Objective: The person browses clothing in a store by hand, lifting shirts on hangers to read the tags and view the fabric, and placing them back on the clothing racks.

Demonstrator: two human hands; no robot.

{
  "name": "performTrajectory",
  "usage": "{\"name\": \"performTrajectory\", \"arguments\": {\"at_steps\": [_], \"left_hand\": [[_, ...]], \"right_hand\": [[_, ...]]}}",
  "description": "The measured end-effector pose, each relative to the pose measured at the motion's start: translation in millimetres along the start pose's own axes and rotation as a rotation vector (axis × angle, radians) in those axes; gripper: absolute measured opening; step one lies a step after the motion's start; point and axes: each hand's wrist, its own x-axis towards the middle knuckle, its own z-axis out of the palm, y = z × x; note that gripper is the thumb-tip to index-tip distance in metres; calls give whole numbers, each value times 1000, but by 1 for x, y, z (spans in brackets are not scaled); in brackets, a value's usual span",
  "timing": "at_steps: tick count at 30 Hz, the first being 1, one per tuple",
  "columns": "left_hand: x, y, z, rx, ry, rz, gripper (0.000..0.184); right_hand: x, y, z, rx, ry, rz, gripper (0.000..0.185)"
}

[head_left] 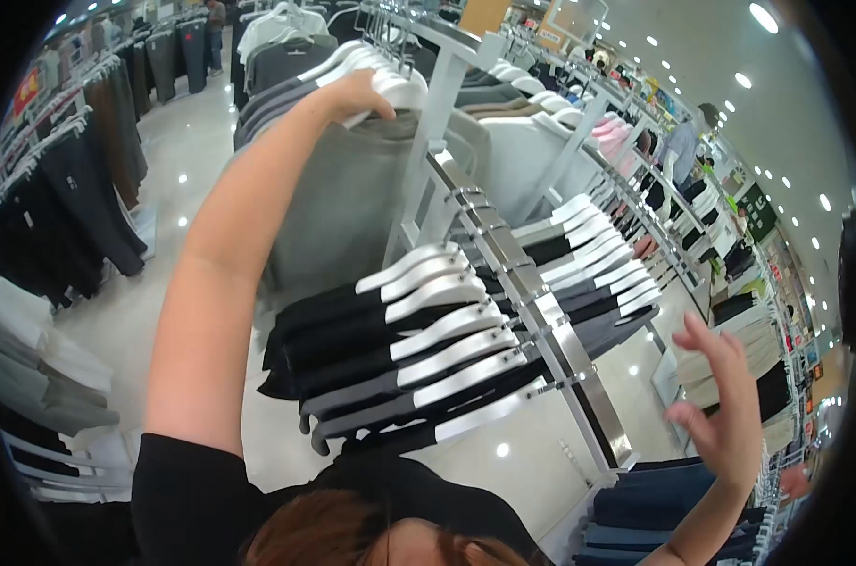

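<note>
My left hand point(357, 94) reaches up to the rack at the top, its fingers closed over the shoulder of a white hanger point(407, 92). From that hanger hangs a grey-green shirt point(348, 189), next to other hung tops. My right hand point(723, 401) is raised in the air at the right, fingers apart and curved, with nothing in it. Between my arms, black and dark grey garments point(329, 330) hang on white hangers point(456, 325) from a lower metal rail point(513, 259).
An upright metal post point(434, 123) stands beside the grey-green shirt. Dark trousers point(93, 193) hang on a rack at the left. Folded dark blue garments point(645, 495) lie at the lower right. A person point(682, 146) is farther off at the upper right.
</note>
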Motion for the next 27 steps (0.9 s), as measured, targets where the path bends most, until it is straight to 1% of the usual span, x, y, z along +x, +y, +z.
{"name": "performTrajectory", "arguments": {"at_steps": [2, 3, 4, 6, 7, 9, 10, 11, 12, 13, 14, 16, 18, 19, 20, 21, 22, 23, 24, 26, 27], "left_hand": [[-19, 2, 8, 257, 189, 65, 81], [-43, 30, 12, 611, 172, -30, 93], [-57, 22, 20, 642, 169, 23, 92], [-87, 0, 35, 706, 153, 129, 90], [-110, 9, 37, 935, 123, 59, 86], [-157, 21, 40, 997, 177, 50, 82], [-184, 20, 44, 899, 258, 134, 78], [-207, 8, 41, 754, 330, 387, 67], [-242, 41, 56, 553, 266, 311, 69], [-284, 81, 75, 361, 222, 233, 72], [-317, 100, 97, 351, 134, 240, 76], [-373, 135, 139, 333, -22, 252, 84], [-414, 161, 186, 478, -123, -52, 99], [-425, 155, 207, 587, -32, -65, 96], [-431, 146, 219, 718, 125, -52, 79], [-437, 135, 224, 700, 218, -36, 69], [-443, 126, 226, 683, 312, -20, 61], [-445, 125, 226, 659, 357, -23, 54], [-449, 124, 225, 634, 399, -27, 49], [-453, 125, 228, 642, 468, -13, 42], [-458, 128, 231, 641, 486, -56, 40]], "right_hand": [[-26, 8, 9, 65, -27, -26, 80], [-40, 11, 14, 100, -39, -47, 82], [-54, 14, 19, 136, -51, -67, 85], [-77, 28, 47, 414, 115, -30, 79], [-87, 38, 65, 558, 178, 17, 76], [-101, 59, 101, 788, 278, 110, 67], [-93, 75, 122, 873, 322, 150, 62], [-83, 89, 145, 967, 323, 220, 53], [-72, 101, 167, 1016, 268, 274, 49], [-62, 116, 195, 1018, 211, 276, 48], [-53, 124, 219, 990, 163, 214, 49], [-34, 121, 242, 957, 73, 13, 58], [-29, 115, 270, 753, -35, -204, 68], [-30, 113, 280, 670, -35, -278, 72], [-31, 115, 287, 615, 8, -325, 72], [-32, 117, 293, 560, 53, -369, 72], [-29, 123, 299, 585, 209, -478, 71], [-27, 129, 298, 639, 196, -507, 68], [-21, 133, 297, 686, 172, -549, 61], [-19, 148, 302, 771, 187, -538, 54], [-21, 152, 304, 732, 244, -498, 47]]}}
